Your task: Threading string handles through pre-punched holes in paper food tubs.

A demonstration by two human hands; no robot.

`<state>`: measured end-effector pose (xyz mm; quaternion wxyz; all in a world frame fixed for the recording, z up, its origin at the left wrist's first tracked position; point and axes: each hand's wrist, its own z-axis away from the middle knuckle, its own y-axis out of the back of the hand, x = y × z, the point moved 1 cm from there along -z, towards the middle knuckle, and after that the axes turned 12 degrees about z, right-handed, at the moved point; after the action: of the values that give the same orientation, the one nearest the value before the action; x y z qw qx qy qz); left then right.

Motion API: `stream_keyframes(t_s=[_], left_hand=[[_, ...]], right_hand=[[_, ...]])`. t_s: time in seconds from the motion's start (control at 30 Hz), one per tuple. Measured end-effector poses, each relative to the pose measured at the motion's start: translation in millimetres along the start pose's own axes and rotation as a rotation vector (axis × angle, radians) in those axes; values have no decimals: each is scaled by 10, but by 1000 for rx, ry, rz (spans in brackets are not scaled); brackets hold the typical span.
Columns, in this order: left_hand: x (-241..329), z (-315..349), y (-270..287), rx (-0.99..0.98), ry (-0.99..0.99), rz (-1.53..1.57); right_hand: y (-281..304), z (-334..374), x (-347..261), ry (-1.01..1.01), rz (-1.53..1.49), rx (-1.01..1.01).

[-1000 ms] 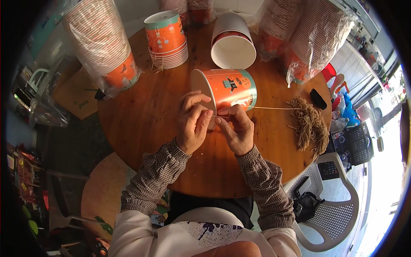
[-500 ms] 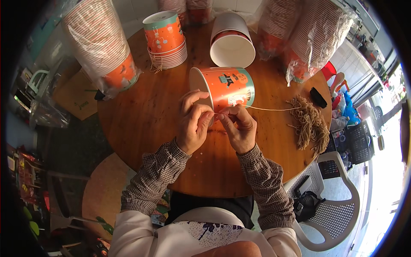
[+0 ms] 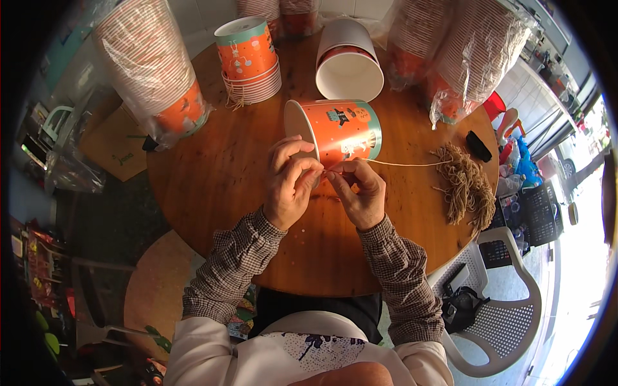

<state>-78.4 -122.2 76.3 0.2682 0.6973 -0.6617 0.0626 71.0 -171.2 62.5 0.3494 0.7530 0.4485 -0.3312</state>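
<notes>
An orange and teal paper bucket [image 3: 335, 132] lies on its side in front of me, its white-rimmed mouth facing left. My left hand [image 3: 291, 183] is at the rim, thumb and index finger pinched together near the bucket's lower edge. Close beside it, my right hand [image 3: 358, 193] pinches a thin string [image 3: 405, 165] at the fingertips. That string runs right to a tangled bundle of tan string [image 3: 465, 186] on the table. What the left fingertips pinch is too small to see clearly; they nearly meet the right ones.
A round wooden table [image 3: 206, 186] carries nested buckets [image 3: 251, 61] at the back left and white-mouthed buckets [image 3: 349, 74] lying at the back. Plastic-wrapped bucket stacks [image 3: 151, 64] stand around the far edge. A black object [image 3: 478, 147] lies beyond the string bundle; a plastic chair [image 3: 496, 321] stands right.
The fingertips of both hands have shifted slightly and stand a little further apart. The bucket has moved very slightly to the left.
</notes>
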Motion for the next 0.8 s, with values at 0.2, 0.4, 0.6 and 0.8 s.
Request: stream_keyframes(t_s=[0.2, 0.4, 0.6, 0.8], left_hand=[[-39, -6, 21, -19, -24, -16], [-24, 5, 11, 9, 11, 40], [-104, 94, 8, -45, 536, 443], [-237, 115, -40, -253, 404, 329]], right_hand=[[7, 9, -3, -40, 2, -33], [10, 22, 31, -129, -60, -58], [4, 41, 186, -234, -321, 41], [-49, -13, 301, -151, -270, 80]])
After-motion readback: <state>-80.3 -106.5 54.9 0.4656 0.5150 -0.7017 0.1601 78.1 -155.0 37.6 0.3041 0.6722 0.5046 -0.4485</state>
